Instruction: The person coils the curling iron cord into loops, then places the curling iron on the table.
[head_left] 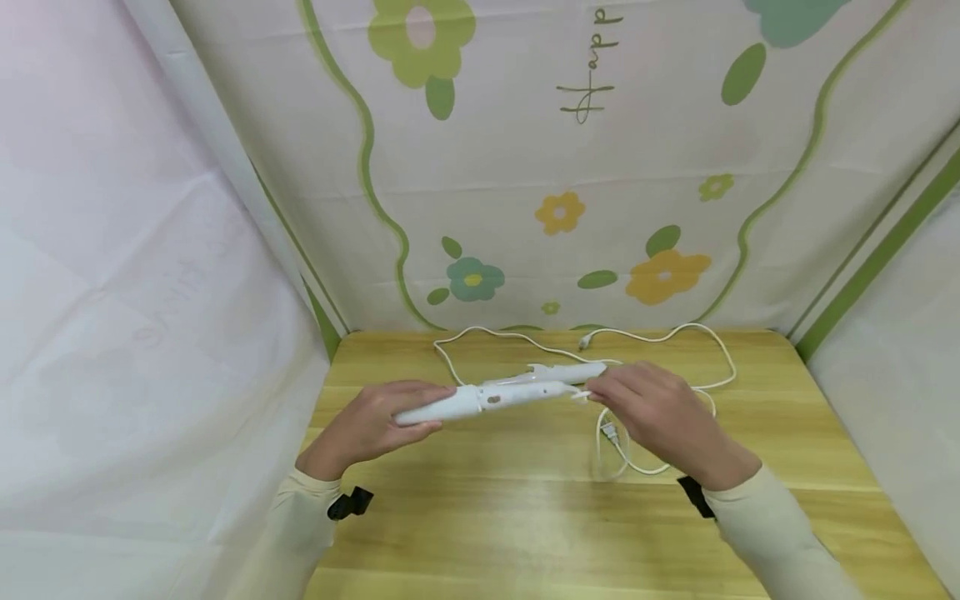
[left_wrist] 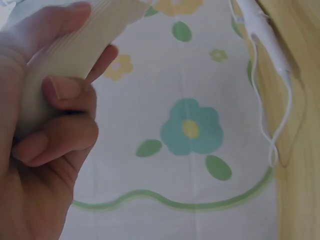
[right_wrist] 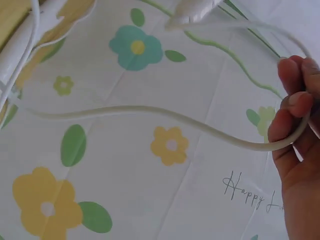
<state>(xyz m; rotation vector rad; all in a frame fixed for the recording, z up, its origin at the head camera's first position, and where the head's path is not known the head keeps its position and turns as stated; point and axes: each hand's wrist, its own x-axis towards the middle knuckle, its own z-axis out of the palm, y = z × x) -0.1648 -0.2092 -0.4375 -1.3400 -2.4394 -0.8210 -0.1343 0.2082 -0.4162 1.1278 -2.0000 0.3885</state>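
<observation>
My left hand (head_left: 375, 421) grips one end of a white hair styling iron (head_left: 517, 394), raised above the table and lying roughly level. In the left wrist view, fingers curl round its ribbed white body (left_wrist: 75, 52). My right hand (head_left: 660, 408) is by the iron's other end, where the cord comes out. The right wrist view shows that hand pinching the white cord (right_wrist: 200, 125), which bends through the fingers. A second white styling iron (head_left: 581, 372) lies just behind the held one, partly hidden by it.
White cord (head_left: 723, 350) loops over the wooden table (head_left: 510, 517). One plug (head_left: 585, 342) lies near the back edge, another plug (head_left: 610, 432) below the right hand. A flowered cloth (head_left: 487, 167) hangs behind, and pale cloth walls (head_left: 150, 333) stand at both sides.
</observation>
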